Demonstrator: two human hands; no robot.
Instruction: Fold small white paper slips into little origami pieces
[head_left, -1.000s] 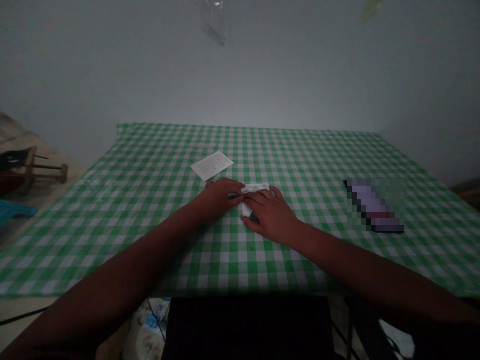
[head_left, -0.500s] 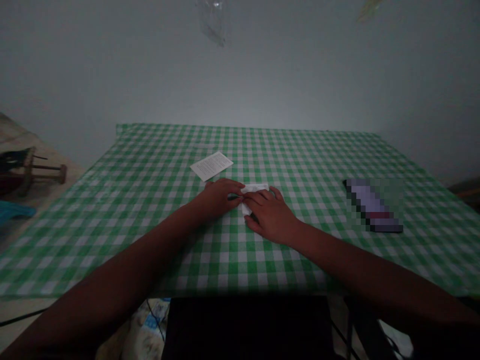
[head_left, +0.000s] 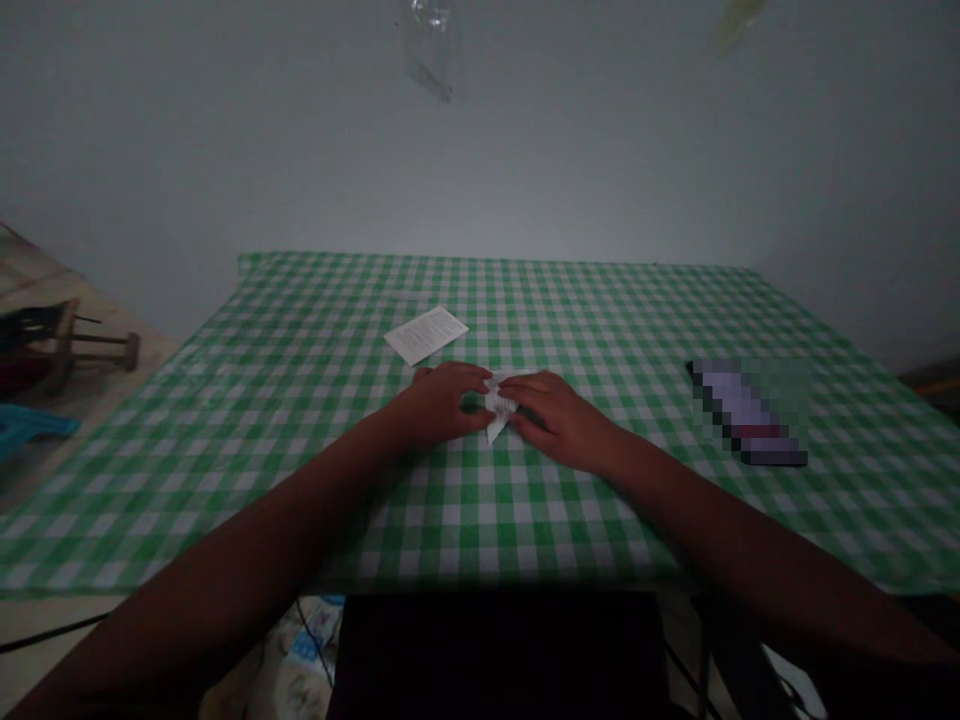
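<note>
Printed paper (head_left: 500, 400) is lying midway between desk's (head_left: 637, 320) left and right edges; left hand (head_left: 444, 402) and right hand (head_left: 561, 418) are touching it, thumbs standing apart from fingers.

The hands (head_left: 442, 403) (head_left: 562, 418) partly cover the paper (head_left: 499, 402), obscuring its full outline.
</note>
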